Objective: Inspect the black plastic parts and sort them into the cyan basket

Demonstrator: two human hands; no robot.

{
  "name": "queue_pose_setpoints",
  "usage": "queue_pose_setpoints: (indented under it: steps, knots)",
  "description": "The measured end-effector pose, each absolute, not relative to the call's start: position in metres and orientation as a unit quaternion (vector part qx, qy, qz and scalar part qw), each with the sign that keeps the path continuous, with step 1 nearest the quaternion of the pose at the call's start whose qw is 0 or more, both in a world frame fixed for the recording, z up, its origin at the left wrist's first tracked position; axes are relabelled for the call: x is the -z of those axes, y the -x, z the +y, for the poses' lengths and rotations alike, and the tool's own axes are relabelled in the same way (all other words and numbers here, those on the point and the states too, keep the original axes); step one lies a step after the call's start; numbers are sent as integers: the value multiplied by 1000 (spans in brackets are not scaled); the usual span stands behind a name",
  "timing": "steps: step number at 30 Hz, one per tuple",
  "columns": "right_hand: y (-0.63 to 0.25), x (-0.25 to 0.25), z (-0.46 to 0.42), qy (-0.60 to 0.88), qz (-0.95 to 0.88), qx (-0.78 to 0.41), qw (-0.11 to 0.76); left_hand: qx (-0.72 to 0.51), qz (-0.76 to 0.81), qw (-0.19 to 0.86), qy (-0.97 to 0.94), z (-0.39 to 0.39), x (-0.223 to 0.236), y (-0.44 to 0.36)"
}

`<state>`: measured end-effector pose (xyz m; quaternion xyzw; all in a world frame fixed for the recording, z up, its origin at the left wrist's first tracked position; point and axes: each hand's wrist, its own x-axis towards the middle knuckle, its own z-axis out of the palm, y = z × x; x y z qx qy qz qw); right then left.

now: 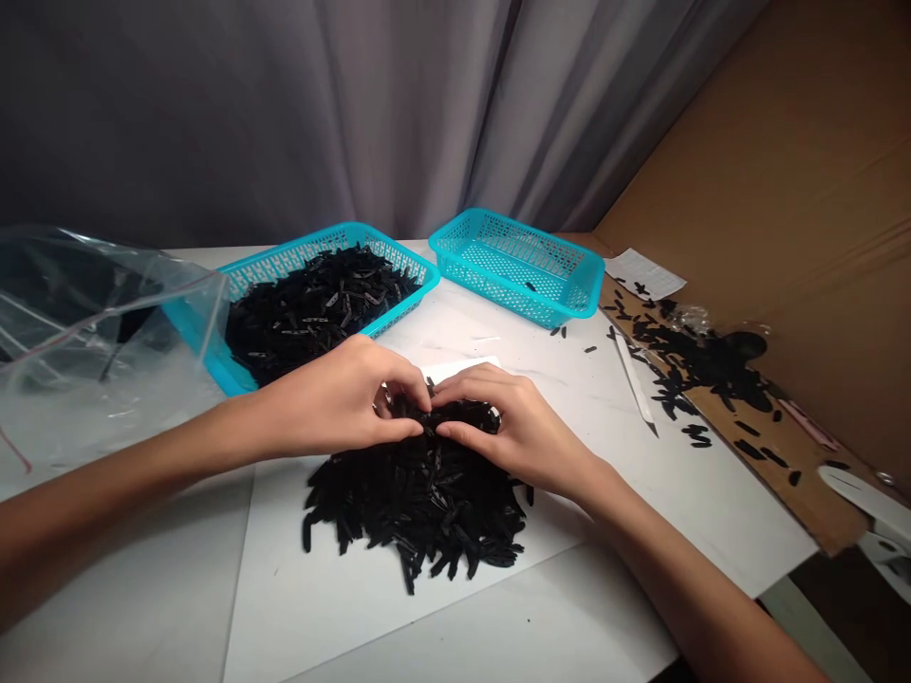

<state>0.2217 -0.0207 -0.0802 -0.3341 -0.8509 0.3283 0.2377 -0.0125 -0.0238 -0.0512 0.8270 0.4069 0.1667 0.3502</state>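
Nearer than the filled blue basket [425,283], the left hand [334,394] and right hand [537,432] work at the heaped black pieces [427,503], fingers nearly together, exact grip unclear, seemingly calling for steady, fine control.

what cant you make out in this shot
All in the head view:
- What the left hand and right hand pinch: covered by fingers, too small.
- Near side of the filled basket: partly behind the left hand.
- Rest of the plastic bag: cut off by the left edge.
- Any print on the paper slip: too small.
- White object: cut off by the right edge.
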Motion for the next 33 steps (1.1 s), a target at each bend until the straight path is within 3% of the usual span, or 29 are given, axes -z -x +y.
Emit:
queue_pose_setpoints:
  steps: [3, 8, 11, 17, 33]
  knots:
    - [-221, 76, -24, 346, -809, -374, 294, -236, 424, 378, -789, -26, 45, 11]
    - [-214, 73, -31, 326, -636, -602, 356, -312, 428, 374, -761, -33, 43, 3]
    - [-211, 74, -32, 334, -553, -668, 369, -327, 437, 377, -748, -36, 44, -1]
    - [-215, 72, -28, 364, -540, -653, 387, -324, 443, 439, -712, -36, 46, -2]
    - [-219, 70, -27, 364, -572, -623, 389, -305, 455, 410, -729, -38, 49, -3]
